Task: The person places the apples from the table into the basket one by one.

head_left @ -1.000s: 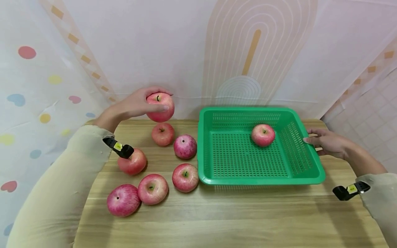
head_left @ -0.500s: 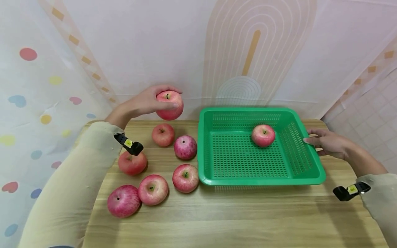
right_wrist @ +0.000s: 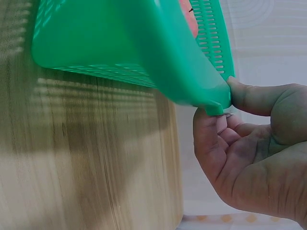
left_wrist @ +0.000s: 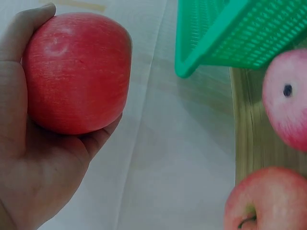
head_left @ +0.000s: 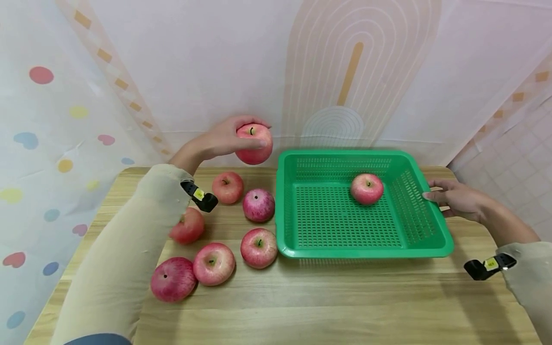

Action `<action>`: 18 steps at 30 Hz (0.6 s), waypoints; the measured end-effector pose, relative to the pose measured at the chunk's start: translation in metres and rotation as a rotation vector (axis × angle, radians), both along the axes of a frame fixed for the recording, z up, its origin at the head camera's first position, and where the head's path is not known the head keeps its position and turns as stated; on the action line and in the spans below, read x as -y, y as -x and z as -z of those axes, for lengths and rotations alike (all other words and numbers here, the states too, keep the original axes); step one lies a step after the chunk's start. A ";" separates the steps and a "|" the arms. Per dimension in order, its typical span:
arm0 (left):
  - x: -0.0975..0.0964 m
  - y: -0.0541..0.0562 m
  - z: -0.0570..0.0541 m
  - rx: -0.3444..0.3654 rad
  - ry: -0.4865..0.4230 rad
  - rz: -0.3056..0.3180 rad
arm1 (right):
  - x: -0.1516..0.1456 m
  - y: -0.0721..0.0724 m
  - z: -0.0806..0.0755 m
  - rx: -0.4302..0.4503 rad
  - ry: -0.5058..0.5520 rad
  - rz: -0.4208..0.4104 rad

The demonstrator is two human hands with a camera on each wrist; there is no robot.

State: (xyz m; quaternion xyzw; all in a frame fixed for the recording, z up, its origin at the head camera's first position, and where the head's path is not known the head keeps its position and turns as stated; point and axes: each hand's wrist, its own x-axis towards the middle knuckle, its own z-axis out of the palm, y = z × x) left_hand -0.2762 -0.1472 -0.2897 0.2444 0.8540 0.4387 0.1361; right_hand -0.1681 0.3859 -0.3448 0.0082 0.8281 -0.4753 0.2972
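My left hand (head_left: 222, 139) grips a red apple (head_left: 257, 151), thumb and fingers curled round its sides; in the left wrist view the same apple (left_wrist: 79, 72) fills the palm. It is held up above the far edge of the table, just left of the green plastic basket (head_left: 345, 252). One apple (head_left: 367, 189) lies inside the basket, toward its right. On the basket's right rim my right hand (head_left: 461, 199) pinches the edge, thumb on top and fingers curled beneath; the right wrist view shows this hand (right_wrist: 259, 148) at the rim close up.
Several more apples sit on the wooden table (head_left: 327, 302) left of the basket, among them a dark pink apple (head_left: 258, 205) and a striped apple (head_left: 258, 248) close to its left side. My left sleeve (head_left: 125, 244) partly covers another apple (head_left: 189, 227). A patterned cloth (head_left: 215, 62) hangs behind.
My left hand has carried its apple rightward, from above the far-left apples to near the basket's left corner. My right hand and the basket have stayed in place.
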 end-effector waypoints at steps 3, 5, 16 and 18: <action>-0.008 0.001 -0.001 0.001 0.007 -0.004 | 0.000 0.000 0.000 0.000 0.002 -0.001; -0.013 0.002 -0.003 0.006 0.003 -0.003 | 0.000 0.000 0.000 -0.001 0.001 -0.002; -0.042 0.005 -0.001 0.018 -0.026 0.047 | 0.001 0.000 -0.001 -0.006 0.002 -0.002; -0.048 0.006 0.000 0.021 -0.033 0.054 | 0.001 0.000 -0.001 -0.007 0.001 -0.004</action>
